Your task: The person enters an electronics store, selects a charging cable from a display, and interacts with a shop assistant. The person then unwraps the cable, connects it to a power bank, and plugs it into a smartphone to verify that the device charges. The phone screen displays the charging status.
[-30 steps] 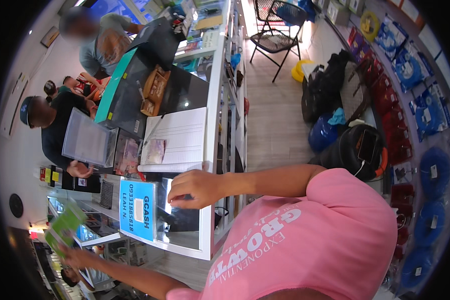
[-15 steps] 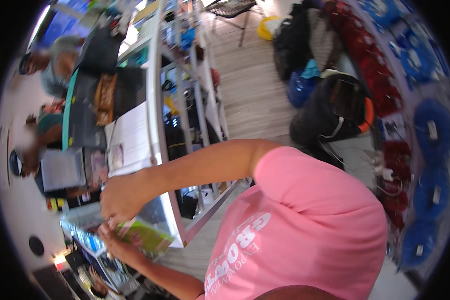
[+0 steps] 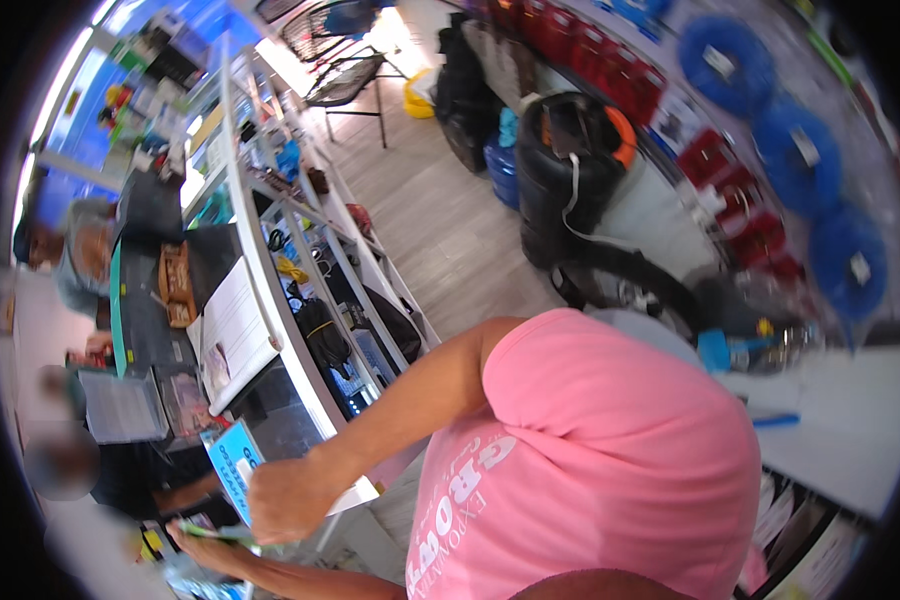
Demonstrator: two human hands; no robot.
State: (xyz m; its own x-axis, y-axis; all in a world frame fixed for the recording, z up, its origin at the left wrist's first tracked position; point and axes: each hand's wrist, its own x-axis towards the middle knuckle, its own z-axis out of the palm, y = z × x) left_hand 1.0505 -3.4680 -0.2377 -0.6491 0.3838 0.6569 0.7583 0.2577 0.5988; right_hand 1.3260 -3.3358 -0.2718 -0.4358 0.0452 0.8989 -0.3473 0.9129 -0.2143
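Observation:
My left hand (image 3: 208, 552) is closed on a thin green packet (image 3: 232, 534), which shows nearly edge-on. Just beside it, my right hand (image 3: 292, 500) is curled shut against the packet's near end. Its fingertips are turned away, so what they pinch is hidden. A blue card with printing (image 3: 232, 460) stands on the counter behind my right hand, partly covered by it. Both hands are over the near corner of the glass counter.
On the glass-topped counter (image 3: 288, 425) lie an open notebook (image 3: 232, 335), a brown wooden tray (image 3: 177, 285) and a clear plastic box (image 3: 120, 408). Two people are across it. A black chair (image 3: 348, 80), a black barrel-shaped object (image 3: 550, 190) and hanging blue coils (image 3: 795, 150) are further off.
My view has turned and shifted. Both hands sit lower in the picture, and the packet has tipped from its broad face to nearly edge-on. The blue card has come into sight.

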